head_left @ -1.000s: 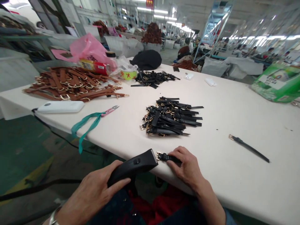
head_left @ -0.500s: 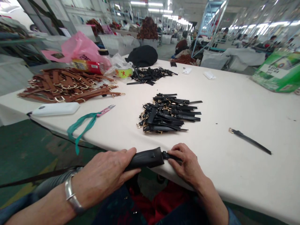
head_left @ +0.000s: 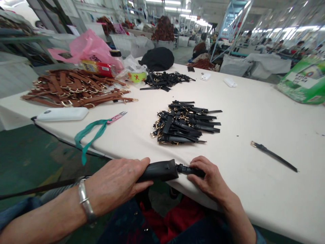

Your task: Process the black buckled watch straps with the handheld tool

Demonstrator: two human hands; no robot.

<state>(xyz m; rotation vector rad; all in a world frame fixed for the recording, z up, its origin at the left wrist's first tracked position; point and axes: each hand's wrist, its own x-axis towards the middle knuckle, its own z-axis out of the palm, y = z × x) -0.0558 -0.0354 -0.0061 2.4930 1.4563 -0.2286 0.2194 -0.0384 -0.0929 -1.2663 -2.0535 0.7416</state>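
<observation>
My left hand [head_left: 122, 176], a silver bangle at its wrist, is wrapped round a black tube-shaped tool [head_left: 159, 170] with a squared open end facing right. Its kind is not clear to me. A short black buckle strap [head_left: 183, 169] is pinched in my right hand [head_left: 208, 176], its near end at the tool's mouth; whether they touch is hard to tell. Both are over the table's front edge. Beyond them lies a heap of black buckle straps [head_left: 188, 123] with gold-coloured fittings. One single black strap [head_left: 276, 156] rests to the right.
Pink thread snips [head_left: 116, 117] with a green cloth strip lie left on the white table [head_left: 243, 193]. Behind are a white case [head_left: 63, 114], brown straps [head_left: 71, 88], more black straps [head_left: 169, 79], a black cap [head_left: 157, 58] and a green bag [head_left: 303, 81]. People work far back.
My right hand has slid slightly rightward along the strap, so more of the strap shows beside the tool. My left hand keeps its grip. The whole view has shifted a little.
</observation>
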